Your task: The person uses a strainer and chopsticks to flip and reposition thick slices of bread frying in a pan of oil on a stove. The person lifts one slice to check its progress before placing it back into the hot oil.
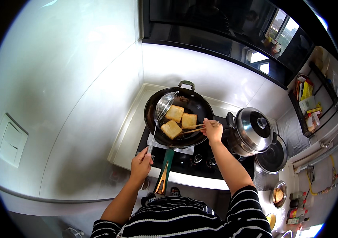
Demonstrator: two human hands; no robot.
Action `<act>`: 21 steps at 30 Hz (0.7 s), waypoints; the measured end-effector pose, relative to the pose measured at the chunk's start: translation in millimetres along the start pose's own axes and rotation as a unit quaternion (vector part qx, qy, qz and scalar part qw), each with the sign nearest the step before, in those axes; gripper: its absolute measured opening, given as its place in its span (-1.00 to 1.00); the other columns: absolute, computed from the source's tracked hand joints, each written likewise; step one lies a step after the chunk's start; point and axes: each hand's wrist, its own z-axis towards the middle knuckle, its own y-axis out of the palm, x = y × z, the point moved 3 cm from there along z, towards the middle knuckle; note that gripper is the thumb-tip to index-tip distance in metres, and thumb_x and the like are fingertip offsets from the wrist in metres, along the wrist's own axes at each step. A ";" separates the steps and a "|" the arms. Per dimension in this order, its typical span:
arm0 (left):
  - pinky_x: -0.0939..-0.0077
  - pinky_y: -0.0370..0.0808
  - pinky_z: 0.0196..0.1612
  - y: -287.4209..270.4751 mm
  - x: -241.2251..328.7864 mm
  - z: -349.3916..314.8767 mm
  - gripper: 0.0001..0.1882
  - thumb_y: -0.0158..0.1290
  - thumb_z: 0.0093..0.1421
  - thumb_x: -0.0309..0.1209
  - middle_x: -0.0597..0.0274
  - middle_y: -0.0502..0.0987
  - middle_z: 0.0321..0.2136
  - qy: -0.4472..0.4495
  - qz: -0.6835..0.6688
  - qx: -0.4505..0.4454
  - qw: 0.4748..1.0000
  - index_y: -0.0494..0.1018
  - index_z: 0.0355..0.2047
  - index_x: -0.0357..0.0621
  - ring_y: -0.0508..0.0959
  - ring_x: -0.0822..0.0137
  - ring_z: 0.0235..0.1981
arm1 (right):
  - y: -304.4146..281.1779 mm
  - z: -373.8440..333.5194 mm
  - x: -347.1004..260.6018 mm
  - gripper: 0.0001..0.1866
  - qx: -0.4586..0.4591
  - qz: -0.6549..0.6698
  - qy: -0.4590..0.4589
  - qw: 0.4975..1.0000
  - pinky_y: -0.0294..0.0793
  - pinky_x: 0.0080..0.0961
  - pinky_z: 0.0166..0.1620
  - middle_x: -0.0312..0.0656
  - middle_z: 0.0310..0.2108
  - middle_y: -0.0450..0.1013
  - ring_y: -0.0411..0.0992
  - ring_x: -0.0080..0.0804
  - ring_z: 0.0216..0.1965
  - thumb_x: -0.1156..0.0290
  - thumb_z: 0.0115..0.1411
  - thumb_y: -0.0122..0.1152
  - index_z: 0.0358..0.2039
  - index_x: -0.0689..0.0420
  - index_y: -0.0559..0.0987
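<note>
My right hand (pixel 213 130) is closed on a pair of wooden chopsticks (pixel 194 128), their tips beside golden fried square pieces in a dark wok (pixel 200 106). Three such pieces show: an upper one (pixel 175 113), a right one (pixel 189 119) and a lower one (pixel 171 129). In my left hand (pixel 140 164) is the handle of a wire skimmer (pixel 166 104), whose mesh bowl rests at or just above the wok's left inner side. The wok's green handle (pixel 165 170) points toward me, held by neither hand.
A lidded steel pot (pixel 250 131) stands right of the wok on the black stove (pixel 184 158). Beyond it are a round dark pan (pixel 272 156), a metal bowl with food (pixel 279 194) and several bottles (pixel 297 213). A wall rack (pixel 309 101) holds packets; a dark cabinet (pixel 220 35) hangs above.
</note>
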 end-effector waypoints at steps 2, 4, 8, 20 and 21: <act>0.76 0.13 -0.71 -1.4 0.2 -1.5 -0.60 -0.06 0.30 -0.36 0.39 0.37 -0.61 0.001 -0.002 -0.001 1.000 0.34 0.13 -0.19 0.22 0.67 -0.74 | -3.5 3.9 -3.9 -0.71 -0.004 -0.042 -0.039 0.998 0.46 -0.63 -0.57 -0.18 -0.57 0.51 0.50 -0.48 -0.63 0.26 0.13 0.26 -0.45 0.28 0.58; 0.76 0.14 -0.70 -1.7 -1.1 -2.0 -0.60 -0.07 0.30 -0.36 0.38 0.37 -0.61 0.001 -0.003 0.002 1.000 0.34 0.13 -0.19 0.22 0.67 -0.74 | -3.8 4.3 -5.7 -0.71 -0.015 -0.074 -0.071 0.995 0.47 -0.62 -0.57 -0.17 -0.57 0.52 0.50 -0.48 -0.62 0.26 0.14 0.26 -0.43 0.29 0.58; 0.75 0.15 -0.70 1.0 -1.9 -2.3 -0.60 -0.07 0.30 -0.37 0.38 0.37 -0.61 -0.004 -0.006 -0.006 1.000 0.34 0.13 -0.20 0.22 0.66 -0.73 | 4.7 -3.9 -4.9 -0.71 0.002 -0.077 -0.091 0.993 0.47 -0.59 -0.54 -0.17 -0.69 0.50 0.51 -0.49 -0.65 0.26 0.12 0.27 -0.53 0.28 0.60; 0.74 0.17 -0.68 6.6 -3.0 -2.9 -0.60 -0.07 0.29 -0.38 0.41 0.37 -0.62 -0.006 0.002 -0.005 1.000 0.34 0.12 -0.20 0.23 0.65 -0.73 | 27.9 -6.8 12.2 -0.70 0.023 0.049 0.034 0.998 0.42 -0.61 -0.61 -0.20 -0.63 0.51 0.47 -0.54 -0.66 0.25 0.16 0.25 -0.46 0.28 0.59; 0.74 0.16 -0.68 5.1 -4.5 -3.0 -0.60 -0.07 0.29 -0.38 0.41 0.37 -0.62 -0.006 0.001 -0.003 1.000 0.34 0.12 -0.20 0.23 0.65 -0.73 | 31.6 -8.4 12.4 -0.70 0.019 0.050 0.027 0.998 0.41 -0.60 -0.61 -0.20 -0.63 0.51 0.47 -0.54 -0.67 0.25 0.16 0.24 -0.46 0.28 0.59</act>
